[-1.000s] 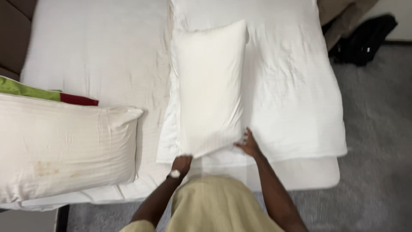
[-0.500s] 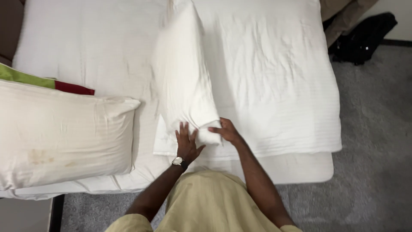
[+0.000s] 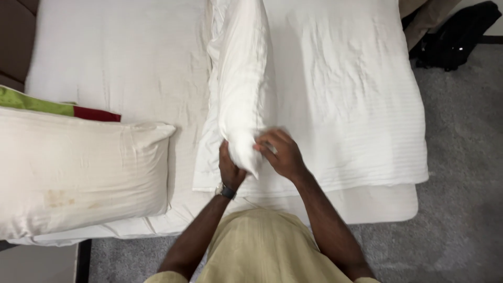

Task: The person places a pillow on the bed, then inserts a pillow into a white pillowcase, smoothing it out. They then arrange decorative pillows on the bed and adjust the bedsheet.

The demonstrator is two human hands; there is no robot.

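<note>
Standing edge-up, white pillow (image 3: 241, 78) looks narrow.

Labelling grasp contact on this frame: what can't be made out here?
Head view only:
- Right hand fingertips: motion-blurred where they meet the white pillow.
- Left hand palm and fingers: hidden behind the pillow's near end.
- Pillow's far end: cut off by the top edge.
- Black bag on the floor: too dark for detail.

The right hand (image 3: 280, 152) is smeared with motion blur, so its fingertips can't be made out. The long white striped pillow (image 3: 241, 78) runs off the top edge. The large cream pillow (image 3: 78, 173) is cropped at the left edge.
</note>
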